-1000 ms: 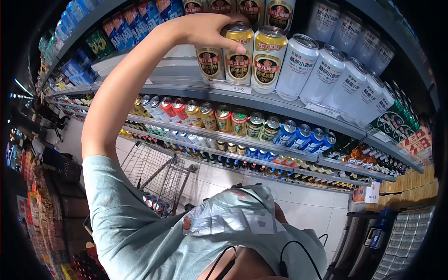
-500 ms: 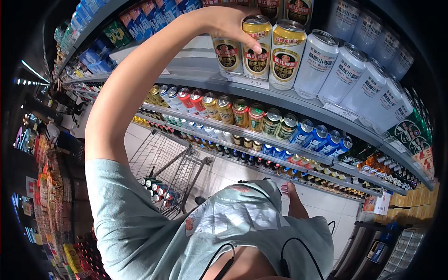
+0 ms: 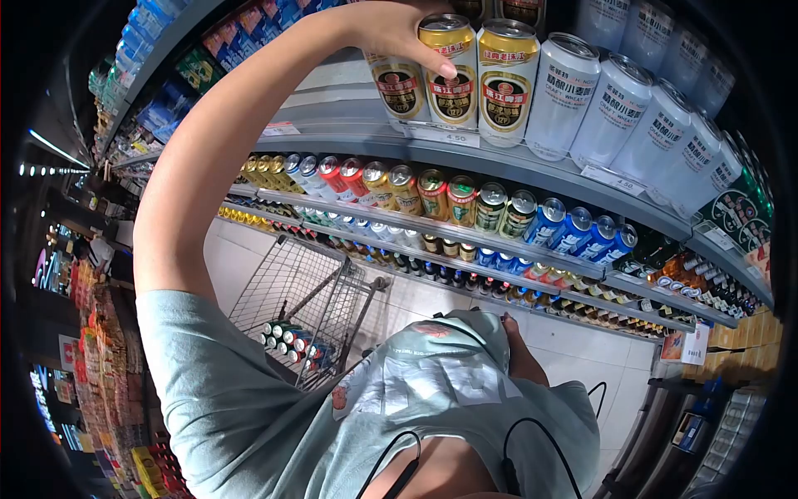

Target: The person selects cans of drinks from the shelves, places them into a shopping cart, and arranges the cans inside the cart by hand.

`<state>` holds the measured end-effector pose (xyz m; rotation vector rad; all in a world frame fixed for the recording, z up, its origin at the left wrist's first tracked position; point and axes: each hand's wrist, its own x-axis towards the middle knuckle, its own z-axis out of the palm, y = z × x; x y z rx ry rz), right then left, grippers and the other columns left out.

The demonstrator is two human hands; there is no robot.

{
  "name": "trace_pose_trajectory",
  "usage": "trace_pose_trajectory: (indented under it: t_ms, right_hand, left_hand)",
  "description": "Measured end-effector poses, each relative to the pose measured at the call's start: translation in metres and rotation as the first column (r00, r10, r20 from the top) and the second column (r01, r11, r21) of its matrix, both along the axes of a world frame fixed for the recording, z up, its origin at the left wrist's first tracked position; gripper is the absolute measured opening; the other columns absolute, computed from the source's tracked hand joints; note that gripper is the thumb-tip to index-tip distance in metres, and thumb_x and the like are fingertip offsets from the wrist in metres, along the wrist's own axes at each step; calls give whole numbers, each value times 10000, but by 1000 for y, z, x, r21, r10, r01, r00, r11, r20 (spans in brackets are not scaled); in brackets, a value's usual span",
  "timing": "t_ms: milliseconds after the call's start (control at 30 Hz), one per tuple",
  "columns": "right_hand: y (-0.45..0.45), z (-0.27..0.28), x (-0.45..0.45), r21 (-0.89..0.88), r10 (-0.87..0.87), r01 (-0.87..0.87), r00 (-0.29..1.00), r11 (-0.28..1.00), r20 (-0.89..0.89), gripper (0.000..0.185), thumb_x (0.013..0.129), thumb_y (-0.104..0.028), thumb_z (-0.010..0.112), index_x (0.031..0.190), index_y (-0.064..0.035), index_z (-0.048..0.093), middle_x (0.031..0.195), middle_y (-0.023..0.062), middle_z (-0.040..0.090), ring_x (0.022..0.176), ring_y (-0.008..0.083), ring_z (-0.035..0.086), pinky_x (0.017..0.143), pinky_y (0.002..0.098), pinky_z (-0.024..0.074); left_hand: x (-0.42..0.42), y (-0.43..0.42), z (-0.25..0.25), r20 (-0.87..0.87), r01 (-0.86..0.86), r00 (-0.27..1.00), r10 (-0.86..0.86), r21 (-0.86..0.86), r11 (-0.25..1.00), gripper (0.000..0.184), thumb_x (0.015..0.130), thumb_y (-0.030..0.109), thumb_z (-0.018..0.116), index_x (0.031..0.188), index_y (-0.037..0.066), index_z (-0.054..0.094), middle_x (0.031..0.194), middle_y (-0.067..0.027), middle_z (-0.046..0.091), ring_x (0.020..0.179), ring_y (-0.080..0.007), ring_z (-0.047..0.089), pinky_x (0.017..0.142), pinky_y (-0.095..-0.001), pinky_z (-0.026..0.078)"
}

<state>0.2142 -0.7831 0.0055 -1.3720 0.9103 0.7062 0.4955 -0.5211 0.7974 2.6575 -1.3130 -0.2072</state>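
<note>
My left hand [image 3: 399, 32] reaches up to the top visible shelf. Its thumb lies across the front of a gold and white beer can [image 3: 451, 83], and its fingers go behind, where they are hidden. Another such can [image 3: 507, 91] stands upright to the right, and one more [image 3: 397, 91] stands to the left, partly under the hand. Silvery white cans [image 3: 565, 100] follow further right. Down beside my shirt, my right hand [image 3: 508, 323] shows only as a small, dark shape; its fingers cannot be made out.
A wire shopping cart [image 3: 287, 270] holding several cans [image 3: 291, 341] stands at lower left. Lower shelves [image 3: 399, 218] carry rows of cans and bottles. A price label [image 3: 449, 135] is on the upper shelf edge. Cartons [image 3: 752, 337] are stacked at right.
The view has shifted, with more of the cart now showing. My left hand keeps its hold on the can. The right hand's fingers, seen half a second ago, are now hard to see.
</note>
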Motion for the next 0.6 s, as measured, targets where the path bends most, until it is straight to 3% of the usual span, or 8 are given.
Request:
trace_pose_trajectory:
  t_ms: [167, 233, 500, 600]
  right_hand:
    - [-7, -4, -20, 7, -13, 14, 999, 1000, -32, 385, 962, -342, 530, 1233, -82, 617, 1091, 110, 672, 1005, 250, 667, 842, 384, 525]
    - [-7, -6, -24, 14, -20, 20, 999, 1000, -38, 384, 964, -342, 529, 1233, -82, 617, 1092, 110, 672, 1006, 250, 667, 844, 385, 525]
    - [-12, -5, -25, 25, -38, 39, 998, 999, -39, 381, 972, -342, 524, 1233, -80, 615, 1094, 110, 673, 1013, 248, 664, 851, 390, 523]
    - [-9, -6, -18, 23, -24, 25, 999, 999, -38, 380, 975, -342, 523, 1233, -80, 615, 1095, 110, 673, 1015, 247, 663, 854, 392, 522]
  left_hand:
    - [-1, -2, 2, -99, -19, 995, 22, 32, 999, 1020, 705, 582, 859, 1417, -35, 468, 1371, -254, 576, 1281, -336, 549, 1076, -386, 435]
    - [1, -1, 0, 27, -22, 999, 21, 39, 999, 1010, 713, 581, 854, 1417, -31, 468, 1368, -251, 578, 1293, -334, 540, 1077, -384, 433]
    - [-2, -4, 5, -33, -39, 999, 43, 90, 995, 995, 726, 570, 850, 1430, -15, 460, 1401, -242, 551, 1311, -337, 524, 1101, -388, 414]
    - [-2, -2, 0, 21, -38, 999, 37, 62, 997, 983, 724, 556, 859, 1428, -7, 466, 1392, -236, 559, 1300, -329, 533, 1094, -387, 423]
